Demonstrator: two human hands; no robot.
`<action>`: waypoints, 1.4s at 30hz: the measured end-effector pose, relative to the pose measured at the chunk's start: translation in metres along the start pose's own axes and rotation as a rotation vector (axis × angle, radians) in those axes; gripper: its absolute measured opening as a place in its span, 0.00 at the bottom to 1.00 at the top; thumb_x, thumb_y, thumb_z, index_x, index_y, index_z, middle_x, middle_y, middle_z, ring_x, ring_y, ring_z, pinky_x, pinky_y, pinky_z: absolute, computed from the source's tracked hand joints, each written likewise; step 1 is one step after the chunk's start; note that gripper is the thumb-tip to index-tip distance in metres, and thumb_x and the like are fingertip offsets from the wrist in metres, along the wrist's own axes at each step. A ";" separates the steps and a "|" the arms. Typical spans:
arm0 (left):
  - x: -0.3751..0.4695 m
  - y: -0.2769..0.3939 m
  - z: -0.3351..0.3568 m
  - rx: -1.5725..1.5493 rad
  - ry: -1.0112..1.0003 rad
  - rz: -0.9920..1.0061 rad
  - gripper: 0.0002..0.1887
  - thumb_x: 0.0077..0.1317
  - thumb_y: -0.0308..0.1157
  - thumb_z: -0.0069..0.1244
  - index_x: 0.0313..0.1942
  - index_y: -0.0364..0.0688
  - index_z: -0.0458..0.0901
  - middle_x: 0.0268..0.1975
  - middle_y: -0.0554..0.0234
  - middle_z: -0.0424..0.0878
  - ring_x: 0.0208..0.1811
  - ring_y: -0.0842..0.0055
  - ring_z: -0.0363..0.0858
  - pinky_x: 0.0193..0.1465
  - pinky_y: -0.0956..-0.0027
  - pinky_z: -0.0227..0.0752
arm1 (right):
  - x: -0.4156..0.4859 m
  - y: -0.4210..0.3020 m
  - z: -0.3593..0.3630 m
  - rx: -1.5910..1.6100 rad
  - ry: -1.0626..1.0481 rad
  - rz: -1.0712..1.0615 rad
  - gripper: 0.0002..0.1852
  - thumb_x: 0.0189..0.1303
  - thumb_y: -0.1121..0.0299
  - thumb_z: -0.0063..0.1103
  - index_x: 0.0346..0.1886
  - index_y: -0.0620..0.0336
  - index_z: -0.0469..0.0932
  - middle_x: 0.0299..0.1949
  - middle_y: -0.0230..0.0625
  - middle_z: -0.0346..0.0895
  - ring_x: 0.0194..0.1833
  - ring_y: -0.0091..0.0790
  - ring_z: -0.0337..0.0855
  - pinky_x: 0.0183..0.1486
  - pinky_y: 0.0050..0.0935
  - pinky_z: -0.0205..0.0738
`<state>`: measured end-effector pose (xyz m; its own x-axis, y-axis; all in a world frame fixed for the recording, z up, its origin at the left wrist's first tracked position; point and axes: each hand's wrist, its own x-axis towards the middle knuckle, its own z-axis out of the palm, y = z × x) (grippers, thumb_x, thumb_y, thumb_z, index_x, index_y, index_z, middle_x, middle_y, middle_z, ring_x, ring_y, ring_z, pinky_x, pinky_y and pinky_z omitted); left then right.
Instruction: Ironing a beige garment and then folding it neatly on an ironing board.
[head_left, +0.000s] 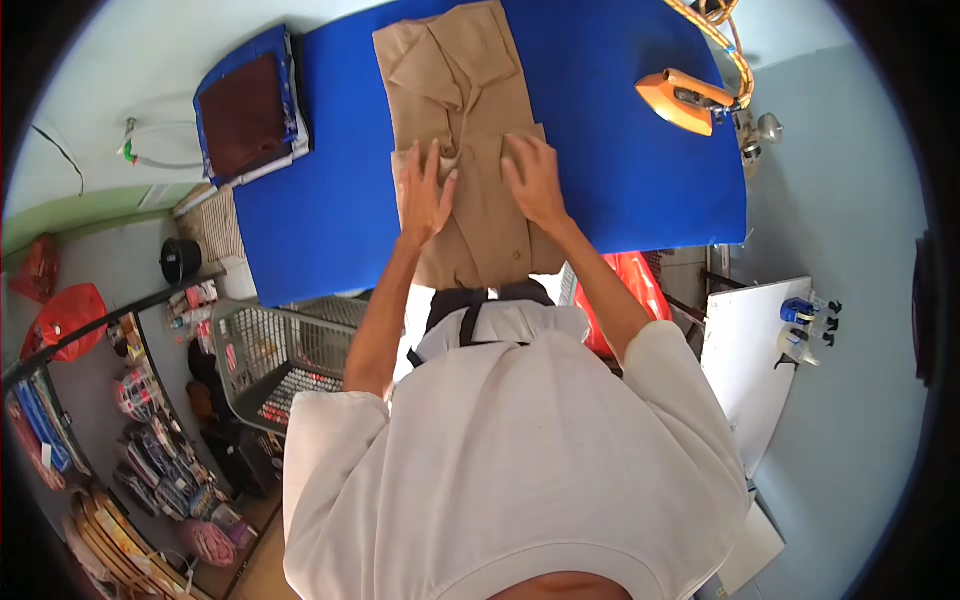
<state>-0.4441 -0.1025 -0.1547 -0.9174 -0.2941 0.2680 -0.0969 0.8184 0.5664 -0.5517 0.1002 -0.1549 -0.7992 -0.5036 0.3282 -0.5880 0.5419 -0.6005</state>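
A tan long garment (480, 217) with a button near its lower end lies lengthwise on a blue cloth-covered ironing table (630, 195). Parts of it are folded over at the far end. My left hand (426, 193) rests palm down on its left side, fingers spread. On the right side, by a folded edge, my right hand (534, 180) touches the cloth with bent, slightly parted fingers. Neither hand grips anything. An orange-and-silver iron (686, 101) stands toward the table's right end, its hose and cord rising behind it.
Folded garments (244, 112) are stacked at the table's left end. Below the left edge is a grey plastic basket (300, 337); a red plastic bag (634, 292) hangs below the right part. Shelves with packed clothes (169, 465) stand at left. Spray bottles (799, 345) are at right.
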 end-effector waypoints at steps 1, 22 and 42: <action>-0.021 -0.001 -0.004 -0.004 -0.037 -0.050 0.31 0.69 0.40 0.48 0.71 0.41 0.61 0.72 0.36 0.55 0.72 0.44 0.53 0.74 0.48 0.48 | -0.018 0.004 -0.010 0.089 0.080 0.088 0.16 0.70 0.61 0.52 0.55 0.58 0.75 0.55 0.50 0.74 0.57 0.51 0.72 0.60 0.44 0.66; -0.220 -0.007 -0.041 -0.653 -0.507 -0.714 0.27 0.67 0.43 0.57 0.60 0.36 0.75 0.47 0.52 0.86 0.51 0.66 0.82 0.56 0.64 0.72 | -0.169 0.018 -0.085 0.855 -0.919 0.913 0.26 0.67 0.59 0.60 0.63 0.65 0.73 0.60 0.40 0.77 0.64 0.32 0.73 0.68 0.33 0.62; -0.057 0.098 -0.160 -1.802 0.005 -0.984 0.15 0.72 0.33 0.49 0.55 0.37 0.74 0.52 0.61 0.82 0.49 0.75 0.81 0.54 0.67 0.74 | 0.014 -0.053 -0.184 1.413 -0.622 0.935 0.17 0.65 0.64 0.60 0.52 0.65 0.77 0.47 0.37 0.81 0.45 0.34 0.82 0.46 0.33 0.77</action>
<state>-0.3398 -0.0850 0.0099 -0.8042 -0.2420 -0.5429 -0.0416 -0.8882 0.4575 -0.5548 0.1876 0.0157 -0.4145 -0.7323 -0.5403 0.7863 0.0106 -0.6177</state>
